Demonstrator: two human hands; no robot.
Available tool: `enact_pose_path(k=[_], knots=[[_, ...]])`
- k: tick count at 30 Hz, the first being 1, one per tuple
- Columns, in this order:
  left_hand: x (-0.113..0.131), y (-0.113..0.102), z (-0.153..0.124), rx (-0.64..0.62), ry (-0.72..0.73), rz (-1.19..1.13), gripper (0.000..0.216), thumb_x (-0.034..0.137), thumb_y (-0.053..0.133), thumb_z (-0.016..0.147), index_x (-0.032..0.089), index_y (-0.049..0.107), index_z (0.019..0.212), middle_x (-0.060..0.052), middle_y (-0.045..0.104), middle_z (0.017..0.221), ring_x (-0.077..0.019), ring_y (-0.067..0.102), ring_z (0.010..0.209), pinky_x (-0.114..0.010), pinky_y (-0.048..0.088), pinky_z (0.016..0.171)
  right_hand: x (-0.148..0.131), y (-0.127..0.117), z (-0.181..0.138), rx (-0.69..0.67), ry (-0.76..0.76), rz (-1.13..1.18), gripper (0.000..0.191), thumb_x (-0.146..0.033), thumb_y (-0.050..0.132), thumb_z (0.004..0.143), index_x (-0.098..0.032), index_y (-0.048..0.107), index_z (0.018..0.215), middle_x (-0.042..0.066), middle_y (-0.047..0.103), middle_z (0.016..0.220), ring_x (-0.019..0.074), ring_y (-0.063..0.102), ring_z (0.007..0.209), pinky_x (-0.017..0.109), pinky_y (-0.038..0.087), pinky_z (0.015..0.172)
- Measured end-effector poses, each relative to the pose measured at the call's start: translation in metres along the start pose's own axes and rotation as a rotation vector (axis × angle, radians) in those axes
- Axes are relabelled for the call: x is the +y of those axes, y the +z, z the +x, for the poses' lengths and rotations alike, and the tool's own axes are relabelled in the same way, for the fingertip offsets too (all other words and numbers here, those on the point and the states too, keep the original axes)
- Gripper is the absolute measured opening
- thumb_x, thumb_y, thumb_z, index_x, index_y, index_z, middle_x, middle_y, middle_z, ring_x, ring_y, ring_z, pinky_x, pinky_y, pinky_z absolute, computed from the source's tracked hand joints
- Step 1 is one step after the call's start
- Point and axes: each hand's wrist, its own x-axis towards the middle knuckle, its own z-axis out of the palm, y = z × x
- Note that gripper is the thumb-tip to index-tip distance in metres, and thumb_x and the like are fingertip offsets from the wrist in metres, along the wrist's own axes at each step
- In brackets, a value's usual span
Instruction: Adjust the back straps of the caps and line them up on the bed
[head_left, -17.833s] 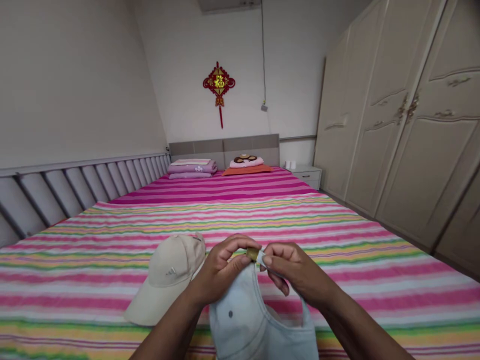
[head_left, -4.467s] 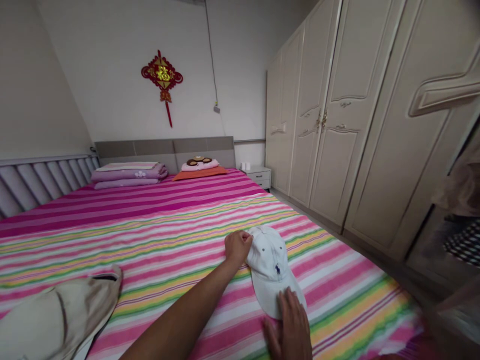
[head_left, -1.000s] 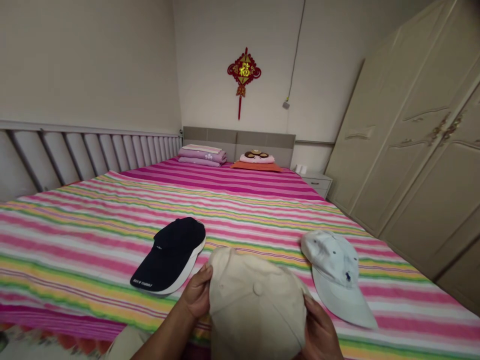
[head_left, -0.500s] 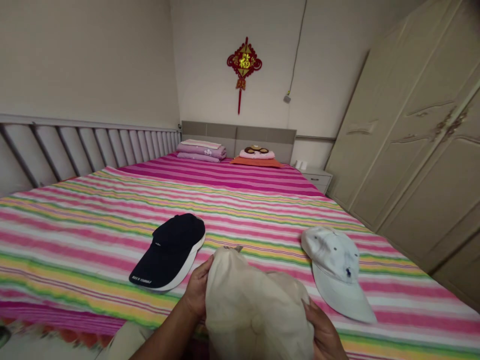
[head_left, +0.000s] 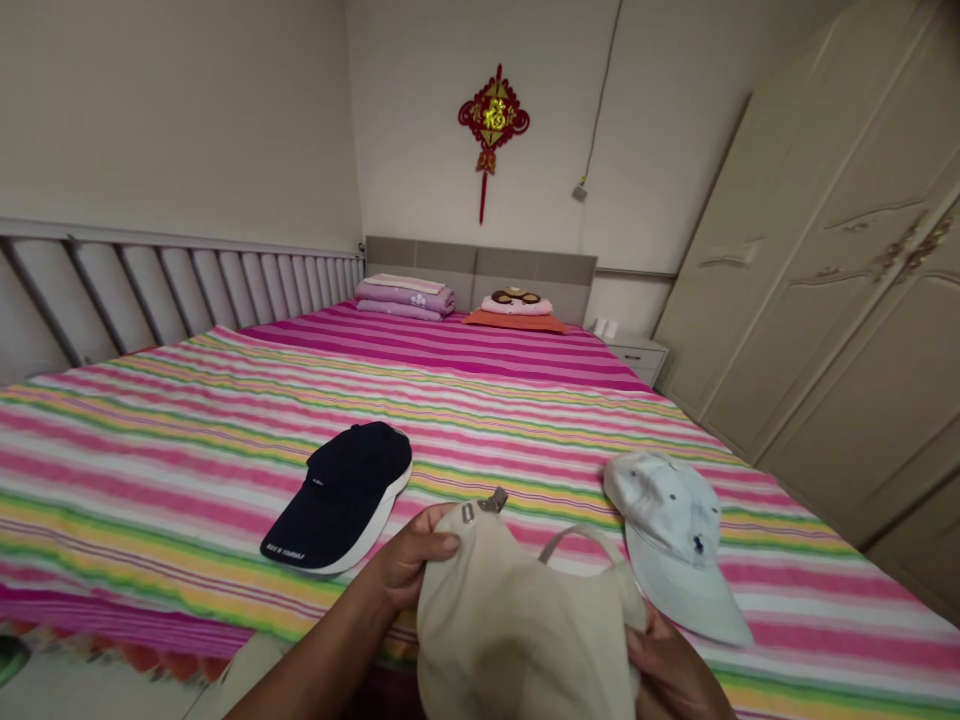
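Striped bedspread underfoot of all work, near edge first. Beige cap held up over that edge, back facing outward, strap and buckle exposed. Left hand clamped on the left rim, thumb laid over the fabric; right hand gripping the lower right side, fingers mostly hidden. Risk noted: loose strap end apt to slip the buckle if tugged unevenly (cap sits beyond the mattress edge, so a lost grip likely means the floor). Navy cap just left, pale blue cap just right, both flat. Folded blankets and pillow at the headboard, red knot ornament above.
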Motion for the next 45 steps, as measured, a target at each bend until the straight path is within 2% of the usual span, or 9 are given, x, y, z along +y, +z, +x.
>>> enact_pose_path(k=[3, 8, 16, 19, 25, 30, 35, 41, 45], knots=[[0.01, 0.011, 0.002, 0.003, 0.005, 0.116, 0.028, 0.024, 0.074, 0.053, 0.01, 0.066, 0.076, -0.006, 0.066, 0.066, -0.0129, 0.059, 0.056, -0.021, 0.044, 0.055, -0.005, 0.004, -0.006, 0.005, -0.022, -0.031, 0.046, -0.033, 0.077, 0.051, -0.019, 0.067, 0.094, 0.013, 0.071, 0.086, 0.0329, 0.064, 0.087, 0.046, 0.046, 0.081], [0.022, 0.029, 0.006, 0.048, 0.063, 0.382, 0.014, 0.012, 0.066, 0.058, 0.013, 0.064, 0.072, -0.002, 0.061, 0.063, -0.0099, 0.053, 0.054, -0.019, 0.041, 0.053, -0.006, 0.011, -0.016, 0.025, -0.034, -0.032, 0.044, -0.033, 0.078, 0.049, -0.02, 0.069, 0.09, 0.012, 0.071, 0.085, 0.0325, 0.064, 0.084, 0.046, 0.046, 0.079], [0.02, 0.039, 0.012, -0.02, 0.032, 0.197, 0.013, 0.009, 0.059, 0.049, 0.012, 0.056, 0.062, 0.0, 0.055, 0.054, -0.0079, 0.048, 0.045, -0.018, 0.037, 0.045, -0.014, 0.017, -0.017, -0.024, -0.191, -0.063, 0.036, -0.051, 0.066, 0.061, -0.022, 0.067, 0.082, 0.006, 0.066, 0.073, 0.021, 0.06, 0.068, 0.03, 0.047, 0.06], [0.022, 0.045, 0.011, -0.041, -0.003, 0.192, 0.014, 0.014, 0.064, 0.051, 0.011, 0.057, 0.063, 0.0, 0.055, 0.053, -0.0079, 0.048, 0.044, -0.018, 0.037, 0.043, -0.023, 0.02, -0.015, -0.099, -0.218, -0.085, 0.035, -0.05, 0.063, 0.065, -0.019, 0.065, 0.082, 0.005, 0.062, 0.072, 0.0168, 0.054, 0.062, 0.027, 0.043, 0.055], [0.025, 0.058, 0.01, -0.118, -0.018, 0.255, 0.019, 0.021, 0.071, 0.054, 0.011, 0.058, 0.065, 0.001, 0.054, 0.054, -0.0054, 0.046, 0.044, -0.016, 0.034, 0.043, -0.039, 0.034, -0.013, -0.111, -0.318, -0.105, 0.016, -0.035, 0.06, 0.075, -0.019, 0.06, 0.079, -0.005, 0.04, 0.044, 0.0089, 0.041, 0.045, 0.022, 0.034, 0.048], [0.025, 0.063, 0.011, -0.161, -0.087, 0.345, 0.025, 0.028, 0.07, 0.058, 0.012, 0.057, 0.071, 0.001, 0.054, 0.059, -0.0051, 0.045, 0.046, -0.015, 0.033, 0.044, -0.052, 0.051, -0.008, -0.136, -0.253, -0.292, 0.028, -0.04, 0.046, 0.085, -0.017, 0.055, 0.071, -0.007, 0.037, 0.04, 0.0028, 0.021, 0.033, 0.019, 0.018, 0.037], [0.024, 0.067, 0.013, -0.167, -0.147, 0.571, 0.022, 0.03, 0.064, 0.067, 0.014, 0.055, 0.079, 0.002, 0.052, 0.064, -0.0045, 0.042, 0.049, -0.015, 0.031, 0.046, -0.052, 0.067, 0.004, 0.014, -0.203, -0.475, 0.031, -0.044, 0.062, 0.072, -0.016, 0.047, 0.069, -0.009, 0.04, 0.046, -0.0001, 0.022, 0.032, 0.018, 0.01, 0.034], [0.02, 0.073, 0.016, -0.169, -0.141, 0.755, 0.018, 0.03, 0.056, 0.069, 0.015, 0.053, 0.079, 0.003, 0.049, 0.063, -0.0058, 0.039, 0.051, -0.018, 0.029, 0.048, -0.048, 0.074, 0.013, 0.005, -0.195, -0.446, 0.033, -0.042, 0.067, 0.064, -0.017, 0.046, 0.064, -0.011, 0.037, 0.042, -0.0002, 0.022, 0.029, 0.016, 0.011, 0.03], [0.018, 0.077, 0.017, -0.101, 0.02, 0.891, 0.014, 0.024, 0.054, 0.068, 0.015, 0.054, 0.079, 0.002, 0.05, 0.066, -0.0078, 0.042, 0.056, -0.019, 0.032, 0.051, -0.049, 0.074, 0.012, 0.051, -0.179, -0.448, 0.032, -0.042, 0.067, 0.064, -0.015, 0.05, 0.063, -0.011, 0.035, 0.036, 0.0002, 0.02, 0.028, 0.015, 0.011, 0.029]])
